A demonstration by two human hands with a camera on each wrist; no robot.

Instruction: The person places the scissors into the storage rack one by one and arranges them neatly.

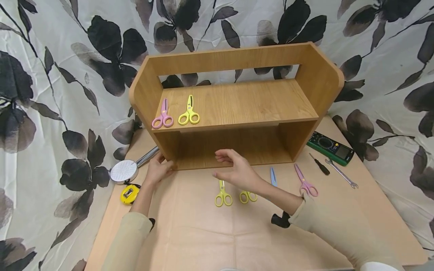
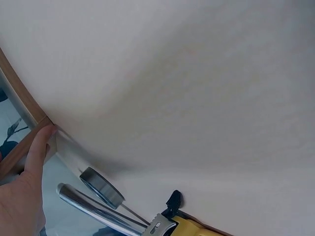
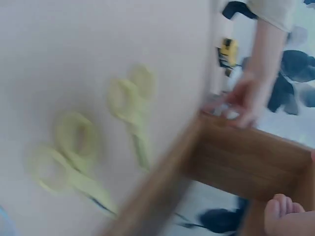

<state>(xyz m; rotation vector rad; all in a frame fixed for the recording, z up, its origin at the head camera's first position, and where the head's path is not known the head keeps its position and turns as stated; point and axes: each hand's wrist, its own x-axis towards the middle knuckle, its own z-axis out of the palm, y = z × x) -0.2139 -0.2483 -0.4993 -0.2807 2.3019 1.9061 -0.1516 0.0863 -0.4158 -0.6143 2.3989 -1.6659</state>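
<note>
A two-tier wooden shelf [image 1: 237,101] stands on the table. My left hand [image 1: 157,169] grips the lower front corner of its left side panel; the left wrist view shows a finger [image 2: 37,152] along the wooden edge. My right hand [image 1: 239,171] hovers before the lower compartment with loosely bent fingers and holds nothing. Pink scissors [image 1: 163,114] and yellow scissors [image 1: 189,112] lie on the upper tier at the left. Below the right hand lie two more yellow scissors [image 1: 223,195], the second partly hidden by the forearm. Blue-bladed scissors [image 1: 273,177] are also partly covered.
Left of the shelf are a shower head [image 1: 124,171] and a yellow tape measure [image 1: 129,194]. To the right lie pink scissors [image 1: 306,182], a black screwdriver [image 1: 320,165], a wrench [image 1: 342,174] and a green multimeter [image 1: 330,147]. A floral cloth [image 1: 68,113] hangs behind.
</note>
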